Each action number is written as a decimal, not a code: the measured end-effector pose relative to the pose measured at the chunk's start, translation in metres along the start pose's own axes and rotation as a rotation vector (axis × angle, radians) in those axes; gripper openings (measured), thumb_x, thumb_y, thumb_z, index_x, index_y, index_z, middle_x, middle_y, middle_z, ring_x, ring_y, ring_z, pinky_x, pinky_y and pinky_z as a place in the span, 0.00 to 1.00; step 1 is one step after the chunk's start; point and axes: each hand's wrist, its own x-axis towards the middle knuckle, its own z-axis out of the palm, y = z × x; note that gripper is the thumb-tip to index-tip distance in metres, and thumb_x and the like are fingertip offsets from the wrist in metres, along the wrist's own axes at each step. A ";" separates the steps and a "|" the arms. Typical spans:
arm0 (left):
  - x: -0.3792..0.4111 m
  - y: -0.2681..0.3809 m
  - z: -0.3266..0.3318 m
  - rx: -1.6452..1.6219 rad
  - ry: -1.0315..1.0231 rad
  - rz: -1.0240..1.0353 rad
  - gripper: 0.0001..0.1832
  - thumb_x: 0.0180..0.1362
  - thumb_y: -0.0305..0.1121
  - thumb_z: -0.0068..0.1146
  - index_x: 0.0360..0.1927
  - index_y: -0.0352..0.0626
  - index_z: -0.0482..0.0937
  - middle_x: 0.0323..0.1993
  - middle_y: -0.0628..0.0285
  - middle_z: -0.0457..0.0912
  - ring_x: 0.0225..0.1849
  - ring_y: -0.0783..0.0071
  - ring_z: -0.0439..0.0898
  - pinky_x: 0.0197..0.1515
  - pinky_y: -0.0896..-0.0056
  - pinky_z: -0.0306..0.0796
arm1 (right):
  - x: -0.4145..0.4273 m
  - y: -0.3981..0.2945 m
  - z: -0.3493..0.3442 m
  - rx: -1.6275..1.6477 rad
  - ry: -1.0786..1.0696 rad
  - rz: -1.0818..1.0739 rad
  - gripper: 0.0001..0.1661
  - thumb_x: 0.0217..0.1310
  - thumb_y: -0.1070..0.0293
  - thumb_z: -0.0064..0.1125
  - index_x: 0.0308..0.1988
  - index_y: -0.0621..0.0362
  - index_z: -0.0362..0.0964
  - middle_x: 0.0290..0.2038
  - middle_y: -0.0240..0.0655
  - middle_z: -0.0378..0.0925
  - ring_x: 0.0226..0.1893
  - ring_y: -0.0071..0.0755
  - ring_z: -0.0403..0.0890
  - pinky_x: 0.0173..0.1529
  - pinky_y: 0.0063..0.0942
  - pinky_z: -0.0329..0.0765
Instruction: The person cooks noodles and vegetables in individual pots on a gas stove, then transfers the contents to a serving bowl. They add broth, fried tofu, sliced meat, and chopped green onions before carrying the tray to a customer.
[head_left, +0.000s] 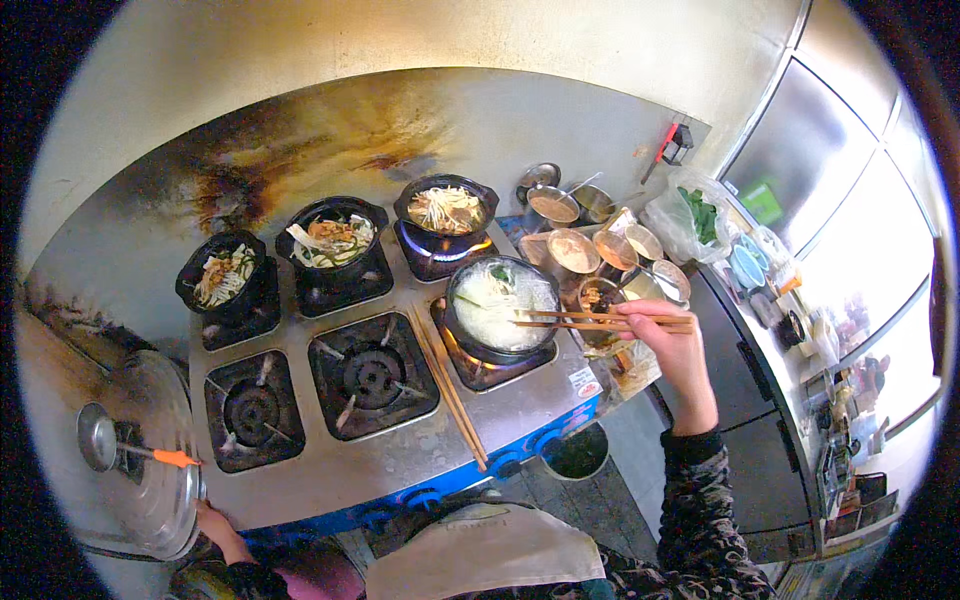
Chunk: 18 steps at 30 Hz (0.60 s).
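My right hand (660, 330) holds a pair of wooden chopsticks (592, 321). Their tips dip into a dark pot (499, 307) of foamy white liquid with noodles and some green leaf, over a lit burner. At the lower left, my left hand (217, 525) touches the edge of a large pot with a glass lid (154, 517); its fingers are partly hidden. Along the back of the stove stand three black clay pots: one (225, 270) with noodles and toppings, another (334, 234) filled similarly, and a third (446, 206) with pale enoki-like strands above a blue flame.
Long chopsticks (450, 382) lie across the steel stovetop (360, 480). A ladle with an orange handle (142, 448) rests on the glass lid. Seasoning containers (574, 251) crowd the right side, near a plastic bag of greens (694, 214). A bucket (576, 454) stands below the stove's front.
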 end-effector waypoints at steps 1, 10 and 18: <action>-0.002 0.003 0.000 -0.032 -0.020 -0.018 0.28 0.62 0.46 0.29 0.36 0.28 0.73 0.32 0.48 0.77 0.33 0.58 0.74 0.37 0.62 0.65 | 0.001 0.012 0.000 0.084 0.036 0.010 0.10 0.53 0.74 0.50 0.36 0.66 0.73 0.34 0.37 0.76 0.31 0.25 0.76 0.36 0.21 0.76; -0.001 0.018 -0.005 0.052 -0.010 -0.011 0.27 0.61 0.46 0.30 0.36 0.29 0.74 0.31 0.46 0.77 0.31 0.55 0.74 0.36 0.62 0.66 | -0.014 0.101 -0.002 0.641 0.241 0.210 0.13 0.54 0.71 0.50 0.40 0.66 0.66 0.37 0.48 0.73 0.35 0.35 0.77 0.37 0.22 0.76; 0.013 -0.018 0.004 0.049 0.082 -0.021 0.26 0.61 0.45 0.31 0.37 0.28 0.73 0.29 0.49 0.77 0.31 0.61 0.74 0.35 0.64 0.65 | -0.030 0.138 -0.001 0.947 0.358 0.303 0.17 0.53 0.70 0.52 0.44 0.64 0.64 0.39 0.47 0.72 0.37 0.39 0.75 0.40 0.25 0.76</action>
